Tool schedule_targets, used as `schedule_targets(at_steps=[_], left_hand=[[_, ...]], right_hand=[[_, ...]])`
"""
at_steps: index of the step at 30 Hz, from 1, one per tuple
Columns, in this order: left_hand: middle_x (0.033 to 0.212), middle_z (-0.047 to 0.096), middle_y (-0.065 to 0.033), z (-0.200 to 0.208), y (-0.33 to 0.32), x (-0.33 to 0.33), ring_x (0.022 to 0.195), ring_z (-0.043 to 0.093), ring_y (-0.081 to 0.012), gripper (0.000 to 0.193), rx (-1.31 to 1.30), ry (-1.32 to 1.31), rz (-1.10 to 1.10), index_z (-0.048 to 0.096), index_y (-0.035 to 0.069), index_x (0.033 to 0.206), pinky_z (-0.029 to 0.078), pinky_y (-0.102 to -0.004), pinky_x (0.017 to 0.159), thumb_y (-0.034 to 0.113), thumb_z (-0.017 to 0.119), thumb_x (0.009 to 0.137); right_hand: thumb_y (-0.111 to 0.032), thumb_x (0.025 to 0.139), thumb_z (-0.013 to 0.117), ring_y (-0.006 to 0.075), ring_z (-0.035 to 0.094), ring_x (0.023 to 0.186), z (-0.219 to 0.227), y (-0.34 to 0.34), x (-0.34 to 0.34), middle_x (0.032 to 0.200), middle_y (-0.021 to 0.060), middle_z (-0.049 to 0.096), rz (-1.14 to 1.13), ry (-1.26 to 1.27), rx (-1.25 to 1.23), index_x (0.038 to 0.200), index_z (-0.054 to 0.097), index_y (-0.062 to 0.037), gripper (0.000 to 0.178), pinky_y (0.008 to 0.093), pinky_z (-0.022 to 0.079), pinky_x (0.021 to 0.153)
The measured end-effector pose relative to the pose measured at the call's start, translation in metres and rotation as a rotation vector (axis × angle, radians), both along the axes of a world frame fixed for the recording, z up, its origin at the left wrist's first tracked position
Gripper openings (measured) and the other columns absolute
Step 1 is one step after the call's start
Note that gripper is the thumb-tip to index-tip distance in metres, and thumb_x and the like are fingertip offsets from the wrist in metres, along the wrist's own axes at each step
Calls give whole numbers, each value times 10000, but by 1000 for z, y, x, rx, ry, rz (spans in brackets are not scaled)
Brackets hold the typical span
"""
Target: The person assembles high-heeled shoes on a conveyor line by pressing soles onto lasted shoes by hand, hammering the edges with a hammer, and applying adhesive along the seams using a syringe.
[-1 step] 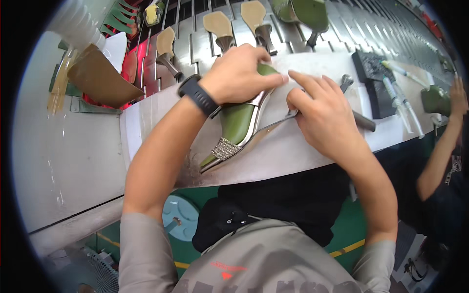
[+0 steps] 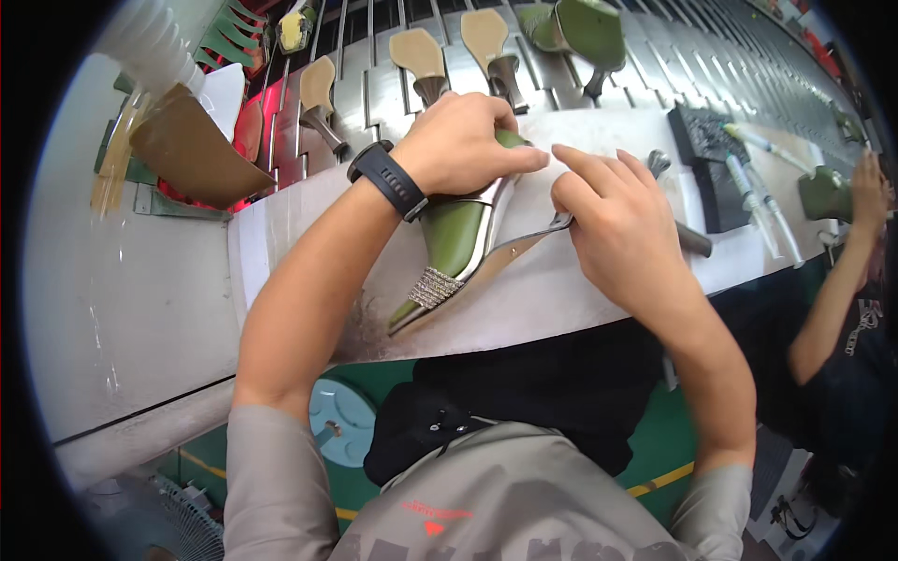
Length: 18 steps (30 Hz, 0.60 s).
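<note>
A green high-heeled sandal (image 2: 453, 234) with silver edging and a rhinestone toe strap (image 2: 434, 288) lies on its side, toe toward me. My left hand (image 2: 460, 145) is closed round its back part, thumb reaching along the top toward my right hand. From the sandal's underside a tan sole strip (image 2: 514, 249) stands away, its narrow grey end at my right hand (image 2: 613, 210). Curled lower fingers of that hand close on this end, while the index finger points out toward my left thumb. My palm hides the exact grip.
Several tan soles with metallic heels (image 2: 418, 58) lie on the slatted metal conveyor (image 2: 365, 79), beside a green shoe part (image 2: 591, 33). A wrench (image 2: 659, 163), black block (image 2: 716, 164) and pen-like tubes (image 2: 760, 201) sit right. A co-worker's hand (image 2: 870, 192) holds a green piece (image 2: 827, 194).
The sandal's toe has shifted very slightly to the right. My left thumb and right index finger are slightly lower. Both hands keep their hold.
</note>
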<state>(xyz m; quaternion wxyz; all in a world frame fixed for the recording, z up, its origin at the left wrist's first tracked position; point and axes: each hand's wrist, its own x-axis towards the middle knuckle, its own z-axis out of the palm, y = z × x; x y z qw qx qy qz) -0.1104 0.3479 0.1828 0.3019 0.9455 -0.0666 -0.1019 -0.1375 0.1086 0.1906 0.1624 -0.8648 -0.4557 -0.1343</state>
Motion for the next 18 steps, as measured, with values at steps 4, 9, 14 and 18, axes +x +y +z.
schedule_targets(at_steps=[4,9,14,18], left_hand=[[1122,725,-125,-12,42,-15,1053,675,-236,458,-513,2,129,728,-19,1171,536,-354,935,282,810,836],[1170,713,-108,-25,55,-100,1094,656,-190,377,-789,-345,9,734,-1,1218,503,-330,972,106,759,857],[1043,742,-103,-24,45,-142,985,672,-246,220,-850,-494,-25,774,41,1076,533,-360,880,44,779,856],[1010,756,-104,-31,48,-148,960,638,-238,445,-1093,-483,26,767,16,1005,490,-370,922,365,526,1137]], right_hand=[[37,806,728,371,727,985,36,12,-13,1271,168,728,-126,-130,249,1199,708,-53,404,539,560,982],[4,742,854,249,707,846,73,42,-60,1013,119,725,24,406,382,1304,722,-37,578,370,574,785],[-77,735,939,201,652,645,67,70,-85,831,72,695,298,384,334,1183,757,-26,486,307,532,590],[-52,745,930,209,662,635,72,70,-114,835,75,703,328,146,208,1154,753,-9,448,315,531,552]])
